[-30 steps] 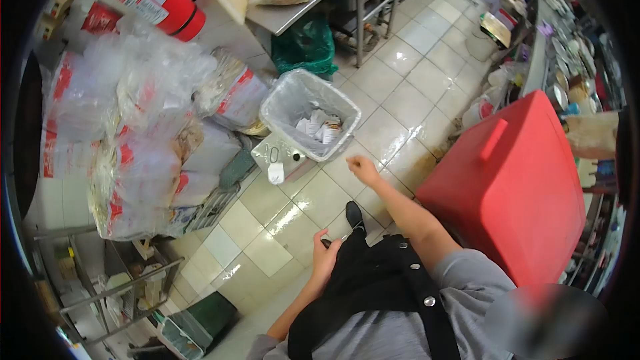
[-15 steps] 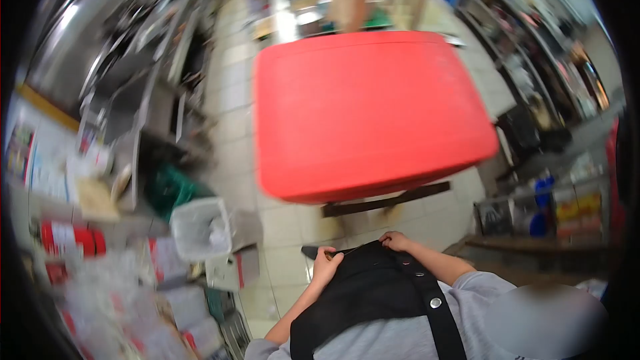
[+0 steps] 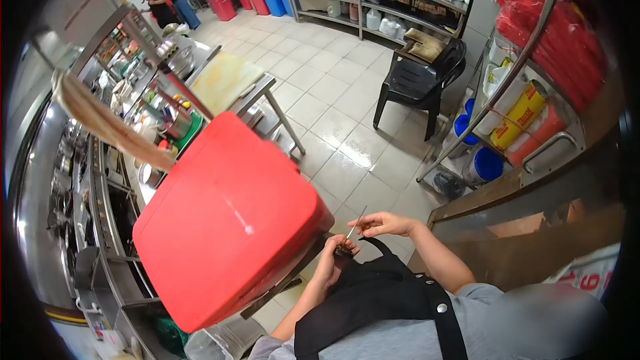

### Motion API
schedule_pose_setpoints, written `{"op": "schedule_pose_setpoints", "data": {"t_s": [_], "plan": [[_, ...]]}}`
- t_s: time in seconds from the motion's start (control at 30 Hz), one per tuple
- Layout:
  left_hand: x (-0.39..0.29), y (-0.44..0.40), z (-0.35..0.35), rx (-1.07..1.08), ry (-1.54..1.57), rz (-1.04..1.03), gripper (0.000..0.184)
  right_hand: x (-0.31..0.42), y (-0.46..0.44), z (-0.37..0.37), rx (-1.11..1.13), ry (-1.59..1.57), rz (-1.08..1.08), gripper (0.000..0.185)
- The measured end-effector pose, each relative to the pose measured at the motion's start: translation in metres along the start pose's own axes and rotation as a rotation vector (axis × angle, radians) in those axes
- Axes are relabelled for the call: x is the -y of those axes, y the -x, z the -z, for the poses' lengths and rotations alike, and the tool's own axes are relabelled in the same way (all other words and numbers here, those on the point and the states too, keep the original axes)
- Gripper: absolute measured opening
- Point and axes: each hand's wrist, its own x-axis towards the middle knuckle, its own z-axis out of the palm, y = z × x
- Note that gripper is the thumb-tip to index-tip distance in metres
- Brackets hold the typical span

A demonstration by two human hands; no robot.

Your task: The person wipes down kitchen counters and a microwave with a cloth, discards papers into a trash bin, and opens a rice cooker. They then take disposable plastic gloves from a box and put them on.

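In front of the black apron [image 3: 373, 290], my left hand [image 3: 328, 260] is closed around the dark handle of a thin pointed metal tool [image 3: 357, 223]. The tool's narrow shaft points up and away from me; its exact kind is hard to tell. My right hand [image 3: 388, 225] reaches in from the right, its fingers apart and slightly bent, with the fingertips at the shaft. Whether they touch it is unclear. Just left of my hands stands a large red bin or box [image 3: 227, 227].
A worktable with a cutting board [image 3: 223, 81] stands beyond the red box. A black chair [image 3: 423, 83] and a rack [image 3: 497, 103] with tubs and red bags are on the right. Two people [image 3: 172, 3] stand far off at upper left. A wooden-framed door [image 3: 520, 240] is near right.
The view has swung right from the waste bin and sink, across the red box, toward the chair and rack. My right hand has come from outstretched, then at the apron, to the tool in my left hand.
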Motion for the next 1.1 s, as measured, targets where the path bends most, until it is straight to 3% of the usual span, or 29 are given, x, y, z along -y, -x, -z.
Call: {"op": "schedule_pose_setpoints", "data": {"t_s": [0.1, 0.23, 0.3, 0.37, 0.4, 0.43, 0.5, 0.57, 0.63, 0.7, 0.77, 0.83, 0.9, 1.0, 1.07, 1.1], "plan": [[-0.014, -0.028, -0.023, 0.013, 0.038, 0.076, 0.023, 0.012, -0.009, 0.027, 0.002, -0.017, 0.024, 0.048], [-0.031, -0.096, -0.054, 0.060, 0.023, 0.134, 0.026, 0.009, -0.027, 0.064, -0.182, -0.118, 0.099, 0.035], [-0.044, -0.133, -0.077, 0.062, -0.070, 0.099, 0.043, 0.017, -0.039, 0.092, -0.459, 0.002, 0.172, 0.024], [-0.064, -0.164, -0.121, -0.107, -0.388, -0.025, 0.048, 0.058, -0.034, 0.117, -0.605, 0.059, 0.232, 0.019], [-0.072, -0.180, -0.136, -0.130, -0.495, -0.175, 0.051, 0.075, -0.028, 0.134, -0.719, 0.276, 0.284, 0.017], [-0.086, -0.194, -0.151, -0.110, -0.504, -0.168, 0.051, 0.092, -0.022, 0.151, -0.828, 0.497, 0.332, 0.015], [-0.125, -0.214, -0.170, -0.022, -0.887, -0.474, 0.060, 0.115, -0.008, 0.185, -0.940, 0.634, 0.334, 0.012], [-0.159, -0.242, -0.179, 0.009, -0.895, -0.476, 0.050, 0.120, 0.002, 0.221, -1.190, 0.796, 0.415, 0.014], [-0.192, -0.272, -0.199, -0.075, -0.842, -0.360, 0.042, 0.126, 0.009, 0.250, -1.340, 0.626, 0.222, 0.013], [-0.214, -0.320, -0.207, -0.106, -0.883, -0.459, 0.037, 0.137, 0.008, 0.278, -1.398, 0.572, 0.151, 0.012], [-0.237, -0.370, -0.222, 0.049, -0.990, -0.632, 0.038, 0.135, -0.006, 0.319, -1.436, 0.527, 0.291, 0.012], [-0.256, -0.426, -0.237, 0.089, -1.037, -0.674, 0.037, 0.153, -0.025, 0.356, -1.388, 0.616, 0.244, 0.012], [-0.266, -0.487, -0.221, 0.131, -1.077, -0.717, 0.036, 0.180, -0.061, 0.394, -1.276, 0.550, 0.337, 0.012], [-0.244, -0.578, -0.097, -0.205, -1.405, -0.416, 0.041, 0.226, -0.129, 0.455, -1.058, 0.577, 0.392, 0.013], [-0.217, -0.571, -0.014, -0.382, -1.709, -0.066, 0.048, 0.262, -0.175, 0.482, -0.929, 0.573, 0.396, 0.015], [-0.206, -0.561, 0.029, -0.322, -1.704, 0.102, 0.045, 0.282, -0.198, 0.493, -0.871, 0.565, 0.402, 0.015]]}}
